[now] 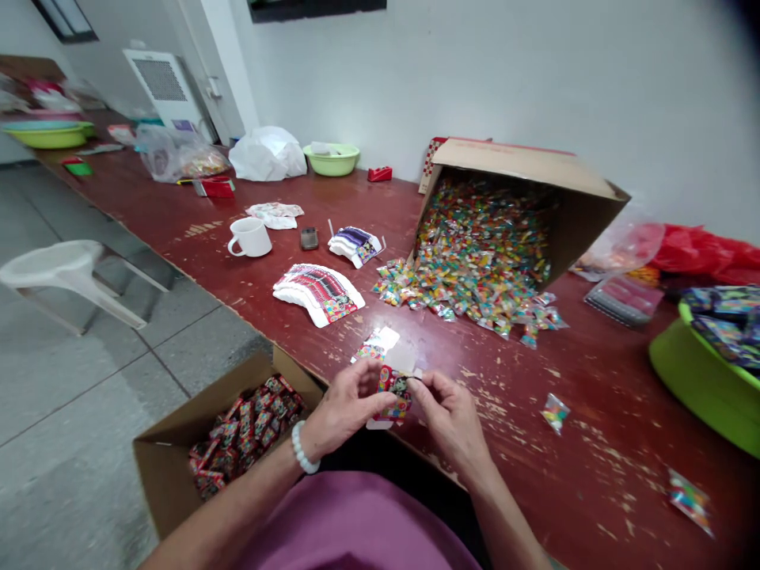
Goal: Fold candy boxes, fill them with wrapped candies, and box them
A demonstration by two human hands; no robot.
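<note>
Close to my body, at the table's front edge, my left hand [347,405] grips a small red printed carton [390,381] with an open white flap at its top. On its right side, my right hand [450,413] pinches the carton's edge between thumb and fingers. Just behind it lies another small printed carton [369,348], partly hidden by my left hand. Beyond that, a fanned stack of flat red-and-white cartons [321,291] rests on the table. Small clear packets of colourful candy [469,277] spill from a tipped cardboard box [587,226].
Below the table edge at left stands an open cardboard box [169,455] of small red printed boxes [249,431]. A white mug [249,237] and a purple carton stack [356,244] sit farther back. To the right are loose candy packets [556,413] and a green basin [701,380].
</note>
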